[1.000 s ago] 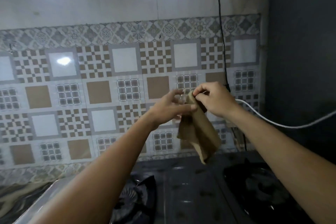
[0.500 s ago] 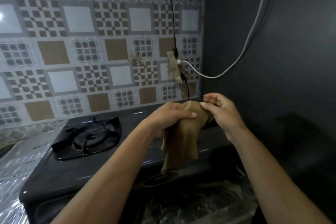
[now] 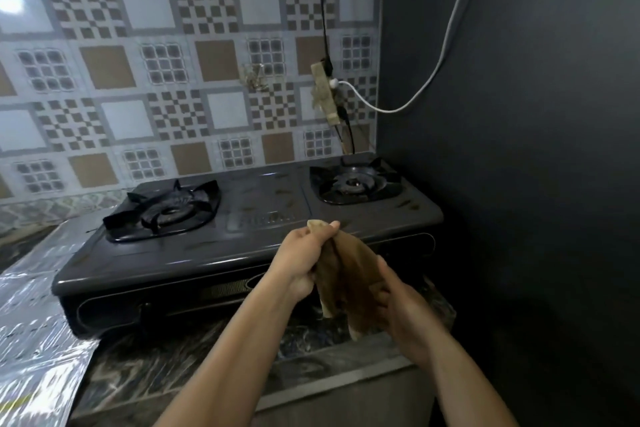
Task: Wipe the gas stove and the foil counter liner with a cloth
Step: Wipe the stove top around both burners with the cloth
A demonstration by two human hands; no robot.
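A dark two-burner gas stove (image 3: 263, 218) stands on the counter against the tiled wall. Shiny foil counter liner (image 3: 31, 329) covers the counter to the left of it. I hold a brown cloth (image 3: 349, 281) in the air over the stove's front right edge. My left hand (image 3: 304, 260) grips the cloth's upper end, thumb on top. My right hand (image 3: 401, 312) holds the lower part from the right side, its fingers curled round the fabric. The cloth hangs bunched between both hands and touches nothing else.
A left burner (image 3: 166, 211) and a right burner (image 3: 356, 180) carry black pan supports. A power strip (image 3: 325, 94) hangs on the wall above the right burner with a white cable (image 3: 436, 62) and a black one. A dark wall (image 3: 519, 149) closes the right side.
My view dropped from the wall tiles to the stove. Both hands came down with the cloth from wall height to the stove's front edge, and my right hand slid lower along the cloth.
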